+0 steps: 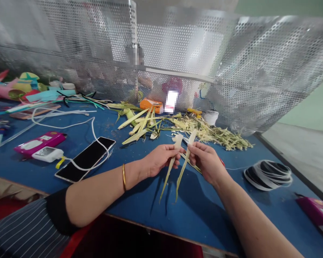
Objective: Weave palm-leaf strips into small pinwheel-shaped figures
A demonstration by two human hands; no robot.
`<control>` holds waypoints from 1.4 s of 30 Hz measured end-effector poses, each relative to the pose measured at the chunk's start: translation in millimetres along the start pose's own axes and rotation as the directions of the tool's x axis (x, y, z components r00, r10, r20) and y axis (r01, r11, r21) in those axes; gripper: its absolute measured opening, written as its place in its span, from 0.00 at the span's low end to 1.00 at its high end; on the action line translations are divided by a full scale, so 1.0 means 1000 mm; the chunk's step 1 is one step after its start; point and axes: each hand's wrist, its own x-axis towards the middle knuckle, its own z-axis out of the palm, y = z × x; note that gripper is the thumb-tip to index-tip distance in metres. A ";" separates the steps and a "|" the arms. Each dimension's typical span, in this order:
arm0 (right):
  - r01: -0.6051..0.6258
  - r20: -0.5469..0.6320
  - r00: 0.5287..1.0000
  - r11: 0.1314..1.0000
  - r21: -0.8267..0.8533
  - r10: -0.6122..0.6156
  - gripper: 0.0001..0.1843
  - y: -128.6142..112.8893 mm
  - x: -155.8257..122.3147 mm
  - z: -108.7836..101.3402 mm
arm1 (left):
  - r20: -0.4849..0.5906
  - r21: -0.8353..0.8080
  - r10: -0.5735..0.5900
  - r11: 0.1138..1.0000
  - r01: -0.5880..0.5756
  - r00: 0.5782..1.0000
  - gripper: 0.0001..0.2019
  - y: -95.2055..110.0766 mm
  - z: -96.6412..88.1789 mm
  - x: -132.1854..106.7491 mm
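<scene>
A blue desk (pixel 140 208) is stretching across the view, with a perforated metal screen (pixel 172 46) standing along its far edge. On the left, a magenta device (pixel 47 139) is lying near a dark-screened phone (pixel 87 157), and a white cable (pixel 93 123) is looping over the phone. Farther right, a loose pile of pale green leaf strips (pixel 141 127) is spreading beyond the hands. In the middle, the left hand (pixel 161 159) is pinching one pale strip (pixel 166 179) near its broad upper end, fingers closed narrowly around it. Just beside it, a second pale strip (pixel 182 171) is hanging from the right hand (pixel 207 161), whose fingers are likewise pressing its broad end. Both strips are hanging above the desk, their thin tails pointing toward the wearer and curving slightly. They are looking very light and limp, probably dry enough to be splitting along the grain under a hard pull; the broad ends are offering the safest hold, while the narrow tails are seeming the most fragile. Past them, a heap of shredded plant pieces (pixel 204 129) is lying, and a white coil (pixel 267 175) is resting farther right.
</scene>
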 end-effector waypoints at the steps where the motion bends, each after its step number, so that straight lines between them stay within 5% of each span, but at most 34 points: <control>1: 0.005 0.011 1.000 1.000 -0.030 -0.005 0.20 0.002 0.000 0.000 | 0.016 0.002 -0.016 1.000 0.016 1.000 0.06 0.000 0.000 -0.001; 7: 0.034 -0.011 0.999 0.990 -0.135 -0.036 0.21 0.004 -0.002 0.004 | 0.107 0.109 -0.056 0.993 0.044 0.993 0.19 0.001 -0.001 -0.003; 11: 0.037 -0.016 0.999 0.991 -0.128 -0.040 0.21 0.008 -0.002 0.008 | 0.153 0.190 -0.056 0.982 0.026 0.987 0.18 -0.004 0.000 -0.004; 14: -0.037 0.011 0.999 0.997 -0.074 0.038 0.22 0.009 -0.007 0.016 | 0.058 0.093 0.086 0.991 -0.091 0.995 0.15 -0.004 0.001 -0.001; 18: -0.218 0.197 0.947 0.959 -0.182 0.253 0.23 0.014 -0.013 0.026 | -0.146 0.048 0.263 0.965 -0.258 0.954 0.11 -0.002 0.000 0.003; 24: 0.052 0.091 0.996 0.884 -0.464 -0.011 0.19 0.020 -0.012 0.024 | -0.253 -0.133 0.230 0.954 -0.270 0.940 0.13 0.000 -0.001 0.007; 31: -0.267 0.173 0.938 0.943 -0.200 0.302 0.23 0.022 -0.020 0.041 | -0.210 -0.289 0.266 0.903 -0.319 0.941 0.13 0.000 0.003 0.007; 42: -0.126 0.085 0.986 0.968 -0.215 0.147 0.18 0.014 -0.014 0.026 | -0.164 -0.264 0.331 0.893 -0.364 0.929 0.12 0.007 -0.003 0.005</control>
